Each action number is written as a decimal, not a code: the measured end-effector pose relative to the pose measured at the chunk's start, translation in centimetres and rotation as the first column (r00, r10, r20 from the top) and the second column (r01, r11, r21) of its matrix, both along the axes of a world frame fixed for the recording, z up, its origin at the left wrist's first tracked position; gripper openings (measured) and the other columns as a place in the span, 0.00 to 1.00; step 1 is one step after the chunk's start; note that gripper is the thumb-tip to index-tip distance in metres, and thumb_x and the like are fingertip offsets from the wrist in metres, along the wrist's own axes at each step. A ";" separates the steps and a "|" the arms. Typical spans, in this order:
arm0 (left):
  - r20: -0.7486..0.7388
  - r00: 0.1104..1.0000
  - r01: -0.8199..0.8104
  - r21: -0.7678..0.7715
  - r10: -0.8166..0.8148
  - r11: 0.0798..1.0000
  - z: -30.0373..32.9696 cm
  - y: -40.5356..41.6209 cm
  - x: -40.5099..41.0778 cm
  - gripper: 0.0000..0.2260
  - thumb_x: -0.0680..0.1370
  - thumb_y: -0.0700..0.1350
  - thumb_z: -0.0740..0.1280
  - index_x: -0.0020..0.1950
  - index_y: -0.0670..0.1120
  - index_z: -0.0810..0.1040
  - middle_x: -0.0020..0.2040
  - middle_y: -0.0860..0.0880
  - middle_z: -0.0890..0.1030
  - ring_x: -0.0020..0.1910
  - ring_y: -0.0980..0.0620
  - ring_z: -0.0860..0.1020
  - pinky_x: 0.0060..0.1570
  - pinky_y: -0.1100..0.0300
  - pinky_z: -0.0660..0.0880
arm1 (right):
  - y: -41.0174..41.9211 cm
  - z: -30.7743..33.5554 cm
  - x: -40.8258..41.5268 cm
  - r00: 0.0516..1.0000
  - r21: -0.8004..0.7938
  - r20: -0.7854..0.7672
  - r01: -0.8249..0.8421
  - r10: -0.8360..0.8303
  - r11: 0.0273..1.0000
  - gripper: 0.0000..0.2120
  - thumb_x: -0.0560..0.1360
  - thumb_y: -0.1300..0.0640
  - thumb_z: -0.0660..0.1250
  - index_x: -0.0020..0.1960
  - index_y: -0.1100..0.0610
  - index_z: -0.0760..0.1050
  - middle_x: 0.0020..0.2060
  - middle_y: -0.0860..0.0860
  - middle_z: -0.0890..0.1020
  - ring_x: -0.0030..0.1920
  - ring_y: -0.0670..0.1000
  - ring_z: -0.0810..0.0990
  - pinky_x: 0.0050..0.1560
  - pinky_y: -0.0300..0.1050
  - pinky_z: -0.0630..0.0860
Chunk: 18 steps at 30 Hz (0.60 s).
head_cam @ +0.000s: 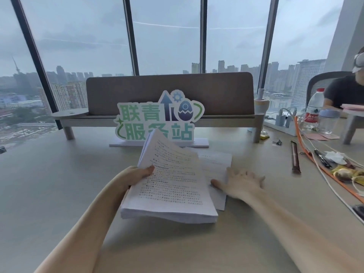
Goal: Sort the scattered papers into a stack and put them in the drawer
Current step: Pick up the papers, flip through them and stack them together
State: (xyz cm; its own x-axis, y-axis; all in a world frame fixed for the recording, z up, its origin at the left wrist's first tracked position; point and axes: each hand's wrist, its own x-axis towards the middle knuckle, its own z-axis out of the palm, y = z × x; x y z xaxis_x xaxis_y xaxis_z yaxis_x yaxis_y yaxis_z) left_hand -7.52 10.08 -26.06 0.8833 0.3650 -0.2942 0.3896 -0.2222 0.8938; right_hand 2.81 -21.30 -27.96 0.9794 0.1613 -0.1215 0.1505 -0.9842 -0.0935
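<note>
Both bare forearms reach forward over the pale wooden desk (pixel 59 184). Left hand (pixel 136 175): wrist bent inward, thumb on top and fingers hidden beneath, clamped on the left edge of a thick stack of white printed papers (pixel 169 186); the stack's far end is lifted and curls upward, its near end hangs low over the desk. Right hand (pixel 241 183): palm down, fingers spread wide, thumb stretched toward the stack, pressing flat on loose white printed sheets (pixel 214 164) lying on the desk just right of the stack and partly under it.

Count: one held stack; at least two loose sheets, exact number unclear. No drawer in view.

Beyond the hands: one green-and-white cutout sign (pixel 157 119). Far right of the right hand: one clear plastic water bottle with red label (pixel 314 109), one orange cable (pixel 323 170).
</note>
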 end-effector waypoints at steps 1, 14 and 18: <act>-0.009 1.000 -0.001 0.013 0.001 1.000 -0.2 0.2 0.2 0.20 0.74 0.55 0.73 0.57 0.40 0.82 0.53 0.40 0.85 0.51 0.38 0.84 0.58 0.40 0.78 | 0.0 -0.1 -0.1 1.000 -0.010 0.000 -0.025 0.025 1.000 0.43 0.71 0.21 0.47 0.79 0.44 0.53 0.74 0.63 0.65 0.73 0.66 0.63 0.71 0.71 0.51; -0.033 0.998 0.043 -0.175 -0.049 0.984 -0.7 -1.8 1.0 0.13 0.82 0.52 0.63 0.55 0.43 0.78 0.48 0.42 0.83 0.40 0.45 0.83 0.40 0.53 0.80 | -0.8 0.5 1.1 0.999 0.368 -0.017 -0.041 0.051 0.929 0.42 0.74 0.45 0.69 0.80 0.44 0.49 0.72 0.53 0.72 0.73 0.62 0.63 0.68 0.54 0.64; -0.037 0.996 0.069 -0.198 -0.078 0.978 -1.3 -2.5 1.5 0.16 0.81 0.53 0.65 0.58 0.41 0.79 0.49 0.41 0.84 0.38 0.45 0.85 0.35 0.56 0.81 | -0.6 0.5 1.0 0.994 0.591 -0.071 -0.022 0.079 0.806 0.43 0.72 0.48 0.75 0.80 0.50 0.55 0.71 0.53 0.74 0.71 0.58 0.71 0.68 0.52 0.69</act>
State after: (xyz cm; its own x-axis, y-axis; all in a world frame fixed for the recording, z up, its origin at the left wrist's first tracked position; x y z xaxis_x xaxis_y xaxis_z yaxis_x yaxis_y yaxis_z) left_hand -6.06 7.58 -27.38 0.8900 0.2304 -0.3935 0.4192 -0.0738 0.9049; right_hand 3.85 -21.88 -27.42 0.9577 0.2786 -0.0723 0.1611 -0.7268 -0.6677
